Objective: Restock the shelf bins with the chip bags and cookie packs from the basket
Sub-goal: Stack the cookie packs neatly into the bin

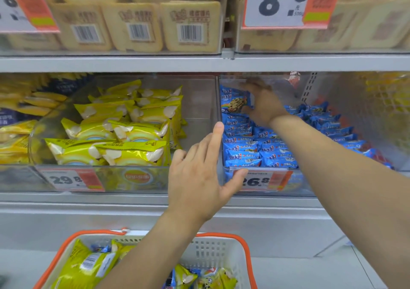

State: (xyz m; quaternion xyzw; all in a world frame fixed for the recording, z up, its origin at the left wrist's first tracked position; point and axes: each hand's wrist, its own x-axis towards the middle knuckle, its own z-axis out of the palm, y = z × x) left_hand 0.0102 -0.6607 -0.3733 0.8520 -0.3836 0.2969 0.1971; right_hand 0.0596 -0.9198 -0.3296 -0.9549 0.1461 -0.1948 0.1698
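Nearest, below the left hand [197, 173], the basket [213, 250] holds yellow chip bags [88, 264], puffy, light and crushable, best pinched by a crimped end seam. That hand hovers fingers spread, empty, at the divider; beyond it, the right hand [264, 102] grips an upright blue cookie pack [234, 100] by its side, deep in the clear cookie bin [355, 120].

1. Upper shelf [111, 63]: grey metal rail running the full width.
2. Beige packs [133, 27] with barcodes, stacked behind clear fronts above that rail.
3. Price cards [277, 2], white with orange edges, hung at top left and top right.
4. Lower ledge [88, 211]: pale grey panel.
5. Floor [332, 273]: light grey.
6. Lighting: even, soft.
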